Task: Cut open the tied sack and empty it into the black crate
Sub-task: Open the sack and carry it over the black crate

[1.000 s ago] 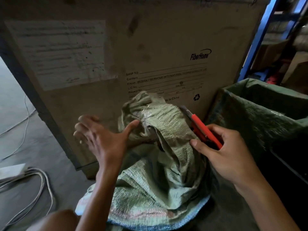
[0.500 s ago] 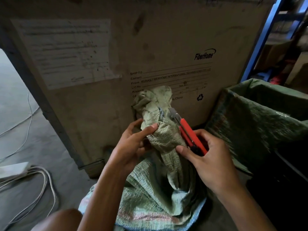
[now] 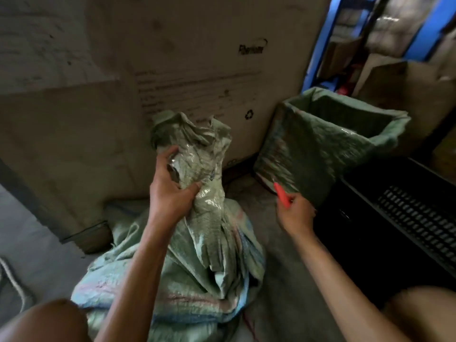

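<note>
A green woven sack (image 3: 204, 262) stands on the floor in front of me, its neck bunched upward. My left hand (image 3: 170, 191) grips that neck just below the loose, spread top. My right hand (image 3: 296, 214) is off to the right of the sack, apart from it, and holds a red utility knife (image 3: 281, 195) pointing up and left. The black slatted crate (image 3: 404, 213) sits on the floor at the right, its near wall just beyond my right hand. The frame is blurred.
A large wooden shipping crate (image 3: 172, 70) with printed labels stands right behind the sack. An open bin lined with green sacking (image 3: 328, 144) sits between it and the black crate. Blue shelving (image 3: 318, 45) rises at the back right. My knees show at the bottom corners.
My right hand has pulled the knife away from the sack's neck to the right. The top of the sack has loosened and spread. My left hand stays on the neck.
</note>
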A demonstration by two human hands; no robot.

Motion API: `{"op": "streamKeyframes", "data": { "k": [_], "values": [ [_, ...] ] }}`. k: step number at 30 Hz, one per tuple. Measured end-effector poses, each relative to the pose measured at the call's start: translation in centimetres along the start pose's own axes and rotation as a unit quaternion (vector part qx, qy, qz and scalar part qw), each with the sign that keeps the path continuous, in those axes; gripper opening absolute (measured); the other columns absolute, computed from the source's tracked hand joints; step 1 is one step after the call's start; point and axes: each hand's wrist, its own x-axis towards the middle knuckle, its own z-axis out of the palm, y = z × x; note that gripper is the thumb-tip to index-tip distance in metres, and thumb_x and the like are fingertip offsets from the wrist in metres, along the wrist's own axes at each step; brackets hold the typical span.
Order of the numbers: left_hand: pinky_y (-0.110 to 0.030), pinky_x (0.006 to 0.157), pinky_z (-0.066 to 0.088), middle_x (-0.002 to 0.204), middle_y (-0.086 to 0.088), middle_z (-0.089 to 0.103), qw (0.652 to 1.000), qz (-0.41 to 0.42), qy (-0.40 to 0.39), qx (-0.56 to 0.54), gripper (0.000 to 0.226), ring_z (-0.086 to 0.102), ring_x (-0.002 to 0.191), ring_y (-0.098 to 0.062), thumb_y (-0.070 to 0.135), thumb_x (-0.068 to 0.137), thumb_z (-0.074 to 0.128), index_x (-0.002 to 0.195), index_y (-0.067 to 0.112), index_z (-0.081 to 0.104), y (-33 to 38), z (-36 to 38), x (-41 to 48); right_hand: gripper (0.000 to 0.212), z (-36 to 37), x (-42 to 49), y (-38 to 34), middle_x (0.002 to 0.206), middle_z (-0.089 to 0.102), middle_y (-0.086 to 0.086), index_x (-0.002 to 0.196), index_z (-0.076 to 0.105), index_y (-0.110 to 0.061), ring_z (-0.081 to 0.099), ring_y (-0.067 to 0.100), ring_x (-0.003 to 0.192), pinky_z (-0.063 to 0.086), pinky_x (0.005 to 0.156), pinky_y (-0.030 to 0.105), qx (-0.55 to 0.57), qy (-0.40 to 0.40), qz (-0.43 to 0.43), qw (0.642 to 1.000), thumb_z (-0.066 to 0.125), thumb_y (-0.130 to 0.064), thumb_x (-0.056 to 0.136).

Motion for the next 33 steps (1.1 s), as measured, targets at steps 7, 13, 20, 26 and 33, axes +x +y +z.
{"op": "streamKeyframes", "data": {
  "k": [7,13,20,26,33],
  "values": [
    [-0.051,0.092,0.06,0.108,0.018,0.061,0.999,0.02,-0.027,-0.017,0.08,0.072,0.099,-0.022,0.007,0.073,0.081,0.138,0.036,0.043,0.2,0.3,-0.9,0.051,4.2,-4.4,14.2,0.129,0.061,0.018,0.126,0.063,-0.01,0.064,0.035,0.118,0.053,0.093,0.04,-0.22,-0.069,0.157,0.96,0.063,-0.046,0.091],
    [-0.049,0.096,0.058,0.116,0.009,0.06,0.998,0.035,-0.049,-0.024,0.083,0.067,0.111,-0.023,0.008,0.07,0.081,0.138,0.037,0.043,0.9,0.5,-1.6,0.04,7.1,-9.3,18.8,0.13,0.059,0.013,0.128,0.056,-0.016,0.06,0.032,0.121,0.052,0.093,0.038,-0.256,-0.117,0.201,0.938,0.063,-0.026,0.09],
    [-0.042,0.092,0.06,0.113,0.002,0.059,0.998,0.025,-0.056,-0.014,0.08,0.065,0.106,-0.017,0.002,0.079,0.08,0.143,0.031,0.042,1.3,0.5,-2.4,0.053,6.8,-8.0,17.0,0.134,0.054,0.014,0.128,0.058,-0.018,0.049,0.034,0.128,0.048,0.098,0.041,-0.221,-0.077,0.212,0.949,0.07,-0.045,0.084],
    [-0.014,0.062,0.055,0.109,-0.001,0.069,0.99,-0.015,-0.071,-0.122,0.071,0.072,0.076,0.005,-0.015,0.087,0.062,0.145,0.021,0.043,1.8,0.5,-1.6,0.009,2.9,-2.2,4.1,0.09,0.074,0.007,0.094,0.075,-0.017,0.067,0.021,0.081,0.047,0.074,0.025,0.171,-0.07,0.076,0.98,0.07,-0.014,0.088],
    [-0.036,0.072,0.057,0.108,0.002,0.079,0.947,-0.086,-0.085,-0.299,0.065,0.069,0.09,-0.021,-0.01,0.094,0.047,0.144,0.032,0.046,3.0,-0.6,-0.9,0.018,-4.1,-3.3,-10.3,0.084,0.07,0.003,0.092,0.077,-0.02,0.061,0.01,0.069,0.047,0.063,0.02,0.243,-0.326,-0.028,0.913,0.061,-0.024,0.098]
  ]
}}
